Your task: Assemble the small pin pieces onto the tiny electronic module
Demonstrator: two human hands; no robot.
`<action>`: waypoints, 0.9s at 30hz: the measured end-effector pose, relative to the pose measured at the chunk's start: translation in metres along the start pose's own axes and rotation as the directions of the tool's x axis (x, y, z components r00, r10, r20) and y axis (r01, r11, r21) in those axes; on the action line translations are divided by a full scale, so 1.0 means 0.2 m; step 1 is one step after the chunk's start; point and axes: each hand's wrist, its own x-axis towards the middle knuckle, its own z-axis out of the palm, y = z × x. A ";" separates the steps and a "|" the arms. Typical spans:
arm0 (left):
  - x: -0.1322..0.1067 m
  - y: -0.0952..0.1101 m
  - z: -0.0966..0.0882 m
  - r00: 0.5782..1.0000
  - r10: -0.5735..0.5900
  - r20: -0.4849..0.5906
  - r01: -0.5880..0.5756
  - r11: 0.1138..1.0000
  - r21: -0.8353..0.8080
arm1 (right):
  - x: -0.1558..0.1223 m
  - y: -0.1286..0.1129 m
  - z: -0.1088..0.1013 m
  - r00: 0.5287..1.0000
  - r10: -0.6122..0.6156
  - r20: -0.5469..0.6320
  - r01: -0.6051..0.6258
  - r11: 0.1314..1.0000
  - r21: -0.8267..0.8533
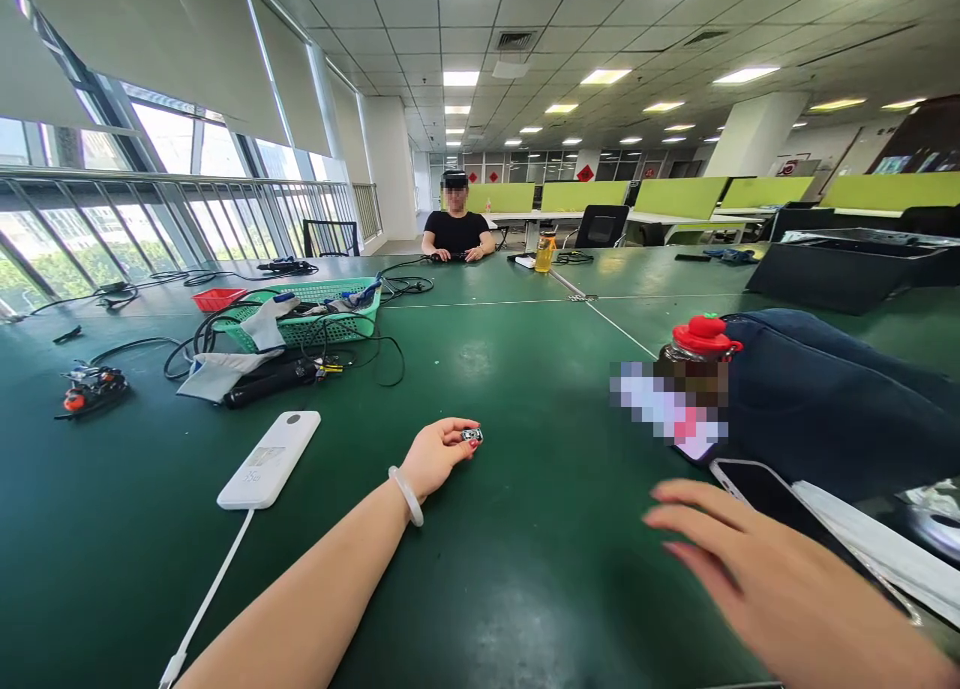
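Cable clump [94, 389]: loose on the desk [540, 399], toward its left edge, probably just shoved aside.
White power bank [270, 459]: flat, in from the left edge, cord running toward the near edge; I'd guess the cord decides its spot.
Green basket [364, 321]: further back, looks like it's there to corral wires, though plenty spill over.
Left hand [435, 459]: fingertips and thumb pinched on the small thing, wrist low, probably for steadiness.
Small shiny thing [472, 435]: in that pinch, mid-desk, well in from the near edge; too tiny to ID. Fingertip grip seems about right for its size.
Red-lidded jar [705, 339]: right side, against the bag, likely out of the way.
Right hand [720, 549]: fingers spread, blurry, gripping nothing visible, near the right side. Can't tell if it's touching the black phone [772, 499].
Dark blue bag [840, 389]: slumped toward the right edge, probably dumped there to save space.
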 end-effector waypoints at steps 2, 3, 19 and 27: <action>0.00 0.01 -0.01 1.000 -0.005 -0.004 0.005 1.000 -0.013 | 0.27 -0.16 0.03 0.989 -0.072 0.126 0.065 0.996 0.062; 0.00 0.01 -0.01 1.000 -0.009 -0.009 0.009 1.000 -0.025 | 0.39 -0.22 0.07 0.983 -0.083 0.162 0.068 0.993 0.099; 0.01 -0.01 -0.01 0.999 0.008 0.033 -0.006 0.998 -0.057 | 0.69 -0.34 0.57 0.959 0.038 0.282 -0.194 0.813 0.549; -0.02 0.03 0.00 0.992 -0.068 0.102 0.070 0.997 -0.018 | 0.67 -0.34 0.59 0.971 0.010 0.241 -0.117 0.893 0.434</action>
